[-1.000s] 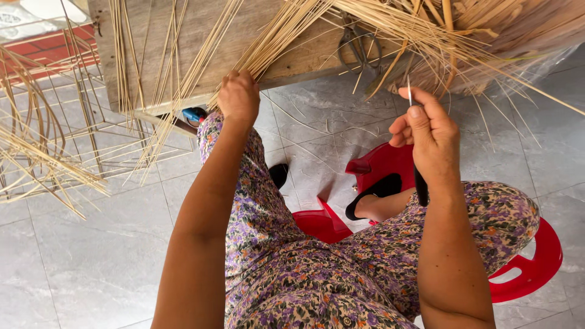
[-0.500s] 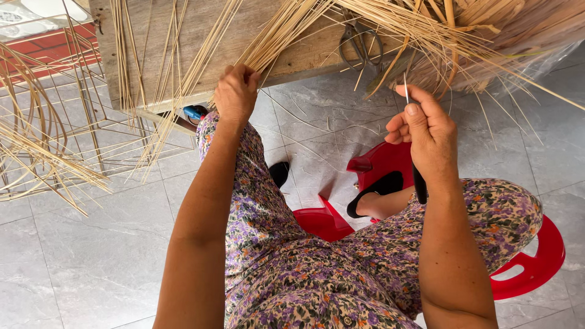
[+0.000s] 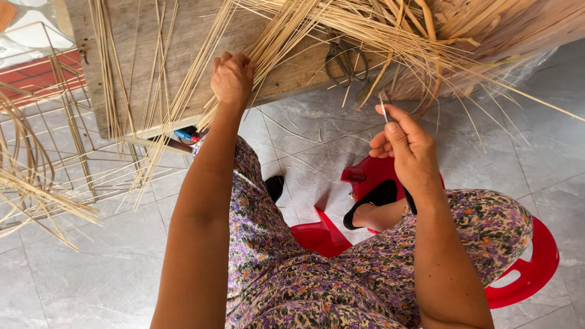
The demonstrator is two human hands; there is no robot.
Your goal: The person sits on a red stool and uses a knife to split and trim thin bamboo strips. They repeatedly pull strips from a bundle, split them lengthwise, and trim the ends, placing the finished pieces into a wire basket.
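Here, the left hand point(image 3: 231, 78) clamps a bundle of straw strips point(image 3: 286, 36) on the wooden bench point(image 3: 183, 55). The right hand point(image 3: 405, 146), well apart, pinches one thin strip point(image 3: 382, 113). Light, springy and probably brittle, these are best gripped near the ends.

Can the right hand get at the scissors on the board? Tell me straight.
Probably yes. The scissors lie on the board just beyond the right hand, with only loose straw strips across them. The hand's grip already pinches a thin strip, which could hamper picking them up.
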